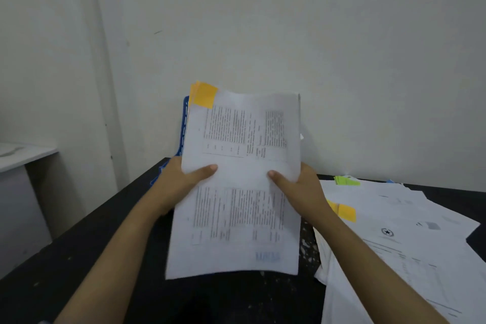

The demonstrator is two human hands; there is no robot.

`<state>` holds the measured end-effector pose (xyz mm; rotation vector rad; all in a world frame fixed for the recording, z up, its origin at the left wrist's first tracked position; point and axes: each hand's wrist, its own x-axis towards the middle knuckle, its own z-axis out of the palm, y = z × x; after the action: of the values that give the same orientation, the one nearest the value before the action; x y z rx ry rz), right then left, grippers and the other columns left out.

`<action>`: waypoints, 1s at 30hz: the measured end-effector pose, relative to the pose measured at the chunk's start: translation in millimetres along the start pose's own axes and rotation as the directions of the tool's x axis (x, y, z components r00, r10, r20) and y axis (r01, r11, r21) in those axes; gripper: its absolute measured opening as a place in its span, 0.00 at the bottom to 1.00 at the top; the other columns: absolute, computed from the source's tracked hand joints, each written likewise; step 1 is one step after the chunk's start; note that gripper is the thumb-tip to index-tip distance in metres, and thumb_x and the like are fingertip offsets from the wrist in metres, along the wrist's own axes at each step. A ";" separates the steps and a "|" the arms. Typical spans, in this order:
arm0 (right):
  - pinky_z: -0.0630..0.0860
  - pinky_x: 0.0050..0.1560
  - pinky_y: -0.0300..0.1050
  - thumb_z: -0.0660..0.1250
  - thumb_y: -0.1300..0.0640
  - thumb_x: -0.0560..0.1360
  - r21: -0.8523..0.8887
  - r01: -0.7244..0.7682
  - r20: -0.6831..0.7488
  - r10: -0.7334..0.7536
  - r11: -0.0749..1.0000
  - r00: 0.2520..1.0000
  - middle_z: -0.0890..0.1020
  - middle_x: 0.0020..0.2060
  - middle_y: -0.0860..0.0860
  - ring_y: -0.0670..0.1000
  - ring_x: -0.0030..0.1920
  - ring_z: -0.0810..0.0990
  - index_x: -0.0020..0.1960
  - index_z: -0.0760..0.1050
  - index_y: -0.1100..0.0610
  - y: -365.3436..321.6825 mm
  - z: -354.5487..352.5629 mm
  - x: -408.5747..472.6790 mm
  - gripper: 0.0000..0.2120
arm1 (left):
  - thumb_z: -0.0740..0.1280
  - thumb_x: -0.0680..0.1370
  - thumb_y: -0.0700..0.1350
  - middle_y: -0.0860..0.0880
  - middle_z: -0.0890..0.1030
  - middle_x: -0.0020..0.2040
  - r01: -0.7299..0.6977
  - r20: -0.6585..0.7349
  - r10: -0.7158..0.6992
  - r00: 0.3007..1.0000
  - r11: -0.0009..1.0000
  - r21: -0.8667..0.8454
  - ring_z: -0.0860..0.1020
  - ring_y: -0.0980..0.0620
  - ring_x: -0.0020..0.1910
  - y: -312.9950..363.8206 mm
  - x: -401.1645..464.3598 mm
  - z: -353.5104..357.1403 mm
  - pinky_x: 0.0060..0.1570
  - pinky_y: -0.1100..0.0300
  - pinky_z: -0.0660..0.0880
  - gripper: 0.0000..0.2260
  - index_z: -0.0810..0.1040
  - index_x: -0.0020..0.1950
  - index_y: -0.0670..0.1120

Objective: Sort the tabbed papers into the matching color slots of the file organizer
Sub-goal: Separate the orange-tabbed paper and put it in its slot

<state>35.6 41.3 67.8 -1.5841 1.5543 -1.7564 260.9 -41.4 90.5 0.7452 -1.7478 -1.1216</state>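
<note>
At frame centre, orange-tabbed papers [236,181] were gripped by the left hand [178,179] and right hand [302,187], before the blue organizer [184,126].

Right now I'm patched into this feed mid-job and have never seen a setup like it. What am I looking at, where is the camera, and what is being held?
There is no machine here. A person works with two bare hands, and the single picture comes from a wide-angle camera worn on the head, looking forward and down.

The left hand and the right hand grip a stack of white printed sheets with orange sticky tabs at its top left corner, thumbs on the front, raised above a black table. Behind the stack, a blue plastic file organizer shows only at its edge; its slots are hidden.

On the table to the right lie loose white papers, one with an orange tab, and farther back some green tabs.
</note>
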 end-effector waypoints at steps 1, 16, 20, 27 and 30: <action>0.76 0.43 0.28 0.69 0.57 0.74 0.006 0.002 0.032 -0.002 1.000 0.999 0.79 0.48 0.44 0.40 0.47 0.78 0.59 0.75 0.56 0.5 3.4 4.3 0.14 | 0.69 0.74 0.46 0.58 0.84 0.37 -0.007 -0.023 0.008 1.000 1.000 0.004 0.83 0.58 0.36 2.1 3.0 -5.5 0.30 0.67 0.76 0.04 0.79 0.46 0.54; 0.70 0.56 0.45 0.67 0.67 0.72 -0.176 -0.018 -0.496 -0.073 0.984 0.865 0.74 0.51 0.53 0.52 0.54 0.73 0.58 0.73 0.61 105.4 36.8 27.5 0.14 | 0.66 0.77 0.43 0.56 0.78 0.47 -0.260 -0.526 0.345 0.777 0.938 0.231 0.77 0.71 0.33 28.0 52.8 -89.6 0.32 0.76 0.73 0.10 0.73 0.57 0.49; 0.63 0.66 0.44 0.68 0.64 0.73 -0.207 0.010 -0.265 -0.066 0.978 0.962 0.70 0.63 0.49 0.46 0.64 0.67 0.68 0.66 0.54 127.1 42.8 16.3 0.25 | 0.65 0.78 0.42 0.51 0.76 0.53 -0.268 -0.591 0.433 0.681 0.898 0.350 0.78 0.65 0.40 33.8 76.4 -98.9 0.35 0.78 0.71 0.13 0.72 0.62 0.48; 0.62 0.70 0.50 0.67 0.62 0.74 -0.113 -0.014 -0.209 -0.010 0.993 0.978 0.68 0.68 0.49 0.48 0.68 0.65 0.71 0.62 0.54 139.1 47.0 19.2 0.28 | 0.62 0.78 0.41 0.47 0.78 0.50 -0.155 -0.657 0.499 0.565 0.846 0.509 0.76 0.54 0.43 17.3 118.8 -106.8 0.38 0.75 0.72 0.10 0.77 0.57 0.38; 0.62 0.68 0.47 0.68 0.62 0.74 -0.116 -0.031 -0.227 0.004 0.993 0.974 0.68 0.69 0.50 0.46 0.67 0.65 0.71 0.62 0.54 141.8 48.1 20.5 0.28 | 0.61 0.78 0.41 0.46 0.78 0.44 -0.131 -0.621 0.537 0.570 0.806 0.577 0.75 0.54 0.36 3.9 129.3 -109.3 0.32 0.70 0.71 0.06 0.77 0.49 0.41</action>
<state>11.2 -50.1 -50.0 -1.4578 1.8017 -1.9248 307.1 -188.3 161.0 0.9326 -1.2983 -0.0017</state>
